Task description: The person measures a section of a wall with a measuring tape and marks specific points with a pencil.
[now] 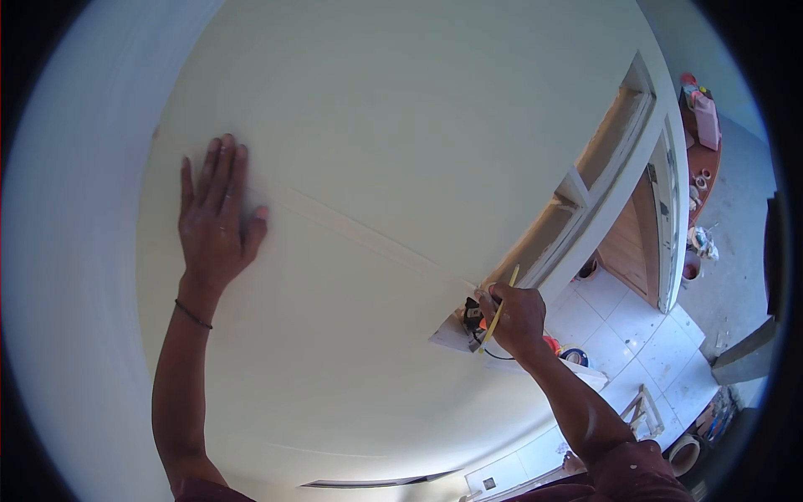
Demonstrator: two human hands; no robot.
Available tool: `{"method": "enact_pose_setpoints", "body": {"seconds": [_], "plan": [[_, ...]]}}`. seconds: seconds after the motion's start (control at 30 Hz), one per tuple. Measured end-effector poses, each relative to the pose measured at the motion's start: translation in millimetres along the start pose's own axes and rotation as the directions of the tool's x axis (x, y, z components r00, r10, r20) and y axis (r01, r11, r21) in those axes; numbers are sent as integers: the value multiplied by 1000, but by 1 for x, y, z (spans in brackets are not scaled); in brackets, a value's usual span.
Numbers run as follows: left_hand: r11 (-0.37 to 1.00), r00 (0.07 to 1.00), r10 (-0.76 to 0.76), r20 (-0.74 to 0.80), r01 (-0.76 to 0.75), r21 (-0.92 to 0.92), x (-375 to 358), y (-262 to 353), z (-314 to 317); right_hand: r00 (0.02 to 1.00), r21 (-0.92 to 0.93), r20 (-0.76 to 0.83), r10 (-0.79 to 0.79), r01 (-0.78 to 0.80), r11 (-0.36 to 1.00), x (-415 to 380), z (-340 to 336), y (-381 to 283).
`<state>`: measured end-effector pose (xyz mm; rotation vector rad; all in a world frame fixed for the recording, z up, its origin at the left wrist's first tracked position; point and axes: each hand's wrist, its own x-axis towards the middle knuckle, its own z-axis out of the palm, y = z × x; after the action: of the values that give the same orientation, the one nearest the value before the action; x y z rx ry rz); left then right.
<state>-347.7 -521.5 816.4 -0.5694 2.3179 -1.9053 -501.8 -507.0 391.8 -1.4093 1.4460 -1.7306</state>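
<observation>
- left hand is flat on the smooth off-white painted ceiling, fingers spread narrow and holding nothing.
- right hand is closed round a thin yellow pencil, its tip just past the fingertips at the ceiling's edge by the white door frame.
- a faint straight pale line runs from beside the left fingers toward the right ones.
- my read: the line looks mostly laid out, the right end being marked.

left hand flat, right hand clenched
</observation>
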Motion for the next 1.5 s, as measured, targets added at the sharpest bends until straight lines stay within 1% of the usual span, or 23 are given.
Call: {"method": "enact_pose_setpoints", "body": {"seconds": [0.13, 0.23, 0.3, 0.4, 0.5, 0.57, 0.63, 0.67, 0.73, 0.8, 0.83, 0.9, 0.93, 1.03, 1.13, 1.23, 1.33, 1.43, 1.5], "plan": [[993, 991, 65, 113, -53, -107, -4, 43, 9, 1000, -22, 15, -18, 18, 1000, 0, -1, 2], [982, 985, 98, 141, -73, -173, -8, 79, 18, 1000, -11, 14, -27, 27, 1000, 1, -1, 3], [979, 980, 120, 156, -91, -182, -11, 94, 23, 999, -33, 17, -43, 44, 998, 2, -2, 4], [974, 968, 147, 202, -107, -198, -14, 115, 28, 999, -14, 36, -27, 28, 1000, 2, -1, 5], [960, 951, 192, 241, -131, -250, -17, 143, 32, 998, -17, -6, -63, 63, 998, 1, 0, 8], [947, 936, 238, 258, -165, -278, -18, 166, 34, 999, -14, 4, -37, 37, 999, 0, 1, 9], [925, 920, 271, 282, -168, -340, -18, 193, 39, 1000, 24, 17, -11, 11, 1000, 0, 3, 9], [914, 912, 287, 293, -169, -368, -17, 207, 41, 1000, 13, 13, -13, 13, 1000, 0, 3, 9], [902, 906, 307, 290, -180, -392, -16, 235, 44, 1000, -9, 3, -22, 22, 1000, 0, 1, 8], [889, 895, 346, 281, -217, -402, -20, 261, 50, 995, 0, 84, 45, -45, 999, 0, -3, 4], [891, 893, 344, 291, -212, -402, -20, 273, 51, 990, 1, 122, 78, -78, 997, 0, -6, 2], [912, 913, 323, 249, -229, -341, -24, 288, 60, 999, -12, 48, 17, -16, 1000, -1, -2, 5], [916, 919, 317, 236, -232, -328, -26, 292, 64, 1000, -22, 11, -14, 14, 1000, -1, -1, 7], [921, 929, 300, 216, -222, -320, -28, 294, 66, 1000, 0, 16, -6, 6, 1000, -1, -1, 8], [926, 923, 313, 225, -244, -287, -28, 292, 63, 998, -29, -34, -58, 57, 998, -2, 1, 11], [929, 923, 305, 236, -234, -288, -28, 290, 59, 997, 31, -3, -72, 73, 997, -2, 2, 19], [933, 940, 270, 210, -201, -300, -31, 295, 64, 991, 119, 133, -7, -9, 993, -2, -9, 19], [938, 943, 251, 220, -180, -298, -31, 295, 61, 972, 14, 2, -233, 233, 972, -12, -7, 35], [928, 946, 219, 240, -125, -352, -31, 297, 58, 984, 48, 26, -174, 173, 984, -16, -10, 38]]}}
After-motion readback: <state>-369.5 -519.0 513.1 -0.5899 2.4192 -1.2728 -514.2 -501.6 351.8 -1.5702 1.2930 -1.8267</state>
